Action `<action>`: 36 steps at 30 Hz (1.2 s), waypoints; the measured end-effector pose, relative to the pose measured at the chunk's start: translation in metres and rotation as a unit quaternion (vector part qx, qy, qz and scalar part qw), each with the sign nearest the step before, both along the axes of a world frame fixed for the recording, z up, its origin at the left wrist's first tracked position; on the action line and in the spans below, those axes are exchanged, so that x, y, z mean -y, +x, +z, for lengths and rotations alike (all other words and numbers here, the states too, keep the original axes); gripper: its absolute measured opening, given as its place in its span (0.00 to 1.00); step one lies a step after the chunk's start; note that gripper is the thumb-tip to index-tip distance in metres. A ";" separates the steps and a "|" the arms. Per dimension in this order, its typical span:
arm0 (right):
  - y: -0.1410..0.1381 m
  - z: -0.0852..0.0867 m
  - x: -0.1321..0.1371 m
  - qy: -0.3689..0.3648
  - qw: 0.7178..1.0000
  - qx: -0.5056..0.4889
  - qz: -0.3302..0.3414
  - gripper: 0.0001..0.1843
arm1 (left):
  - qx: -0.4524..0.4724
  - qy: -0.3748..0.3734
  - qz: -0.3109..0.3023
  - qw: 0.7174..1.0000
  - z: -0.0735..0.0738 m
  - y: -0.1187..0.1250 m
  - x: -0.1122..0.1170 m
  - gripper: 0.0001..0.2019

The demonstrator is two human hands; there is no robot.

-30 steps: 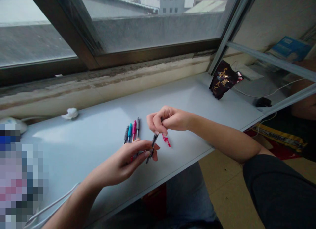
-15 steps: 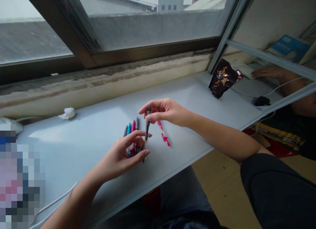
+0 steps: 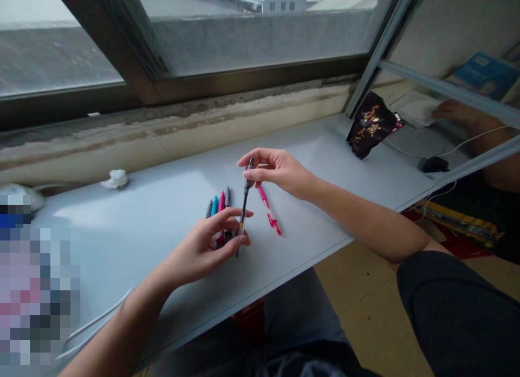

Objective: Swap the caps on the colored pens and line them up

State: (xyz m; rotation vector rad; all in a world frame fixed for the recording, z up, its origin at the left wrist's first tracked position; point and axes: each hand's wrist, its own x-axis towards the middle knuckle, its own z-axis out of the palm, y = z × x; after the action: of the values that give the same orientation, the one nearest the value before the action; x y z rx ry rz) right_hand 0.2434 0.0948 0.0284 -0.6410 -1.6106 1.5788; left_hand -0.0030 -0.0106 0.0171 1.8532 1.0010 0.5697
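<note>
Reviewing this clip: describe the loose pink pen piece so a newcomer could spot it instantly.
Under the window runs a pale blue-grey shelf. Just below the right hand lies a slim pink-and-clear pen piece, set apart: it lies alone, while the coloured pens sit bunched beside the left hand.

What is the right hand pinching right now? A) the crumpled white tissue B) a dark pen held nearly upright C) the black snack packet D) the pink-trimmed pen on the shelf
B: the right hand pinches the dark pen near its top between thumb and fingers, and the pen reaches down to the left hand.
</note>
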 end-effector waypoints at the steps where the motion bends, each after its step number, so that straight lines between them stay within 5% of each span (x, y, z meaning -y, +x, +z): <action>1: 0.000 0.000 0.000 0.001 1.000 -0.002 -0.006 0.19 | 0.000 0.000 0.002 1.000 0.000 0.000 0.000 0.20; 12: 0.000 0.000 0.000 -0.008 0.999 -0.036 -0.021 0.22 | -0.005 0.007 0.018 1.000 -0.001 -0.003 0.000 0.20; 26: -0.004 -0.003 0.002 -0.038 0.993 -0.045 0.105 0.18 | 0.026 -0.006 0.074 0.997 0.000 -0.001 -0.002 0.25; 33: 0.002 0.002 0.005 0.051 0.988 0.142 0.043 0.28 | -0.024 0.064 0.108 0.992 -0.006 -0.001 -0.002 0.21; 36: 0.010 0.007 0.004 0.073 0.980 0.173 0.072 0.22 | -0.038 0.096 0.142 0.984 -0.007 -0.003 -0.004 0.21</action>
State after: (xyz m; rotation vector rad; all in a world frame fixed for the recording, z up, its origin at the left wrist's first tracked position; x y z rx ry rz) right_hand 0.2532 0.0911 0.0358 -0.7645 -2.0495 1.4920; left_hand -0.0061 -0.0070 0.0104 1.9235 1.3144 0.7928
